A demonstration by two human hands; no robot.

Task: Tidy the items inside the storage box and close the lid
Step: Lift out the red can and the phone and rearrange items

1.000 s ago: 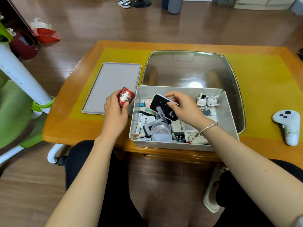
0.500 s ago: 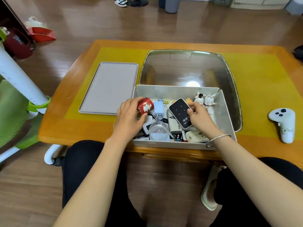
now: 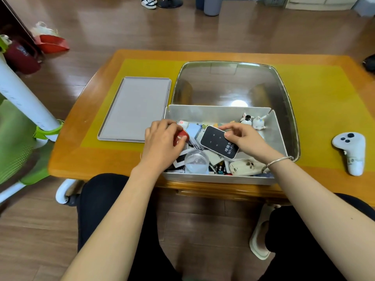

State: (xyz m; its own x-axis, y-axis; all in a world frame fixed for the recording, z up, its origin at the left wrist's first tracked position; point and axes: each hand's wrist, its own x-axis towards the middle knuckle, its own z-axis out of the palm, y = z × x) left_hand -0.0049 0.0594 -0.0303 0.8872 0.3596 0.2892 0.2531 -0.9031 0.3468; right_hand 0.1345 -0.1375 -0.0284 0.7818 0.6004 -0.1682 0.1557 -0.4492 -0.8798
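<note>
Both forearms reach forward over the near wall of the storage box (image 3: 221,178) on the table (image 3: 85,159). The lid (image 3: 135,109) lies flat beside it at left. The left hand (image 3: 162,142) curls round a small red can (image 3: 181,136) inside; the right hand (image 3: 246,138) pinches a black Wi-Fi device (image 3: 216,144) above the clutter.

Glossy brown wooden plank floor (image 3: 97,33) all around an orange-brown wooden bench (image 3: 85,159) topped with a yellow mat (image 3: 324,102). Left of the bench, a green mesh chair (image 3: 12,142); beyond it, a grey cylindrical bin (image 3: 212,5) and striped sneakers (image 3: 149,2).
</note>
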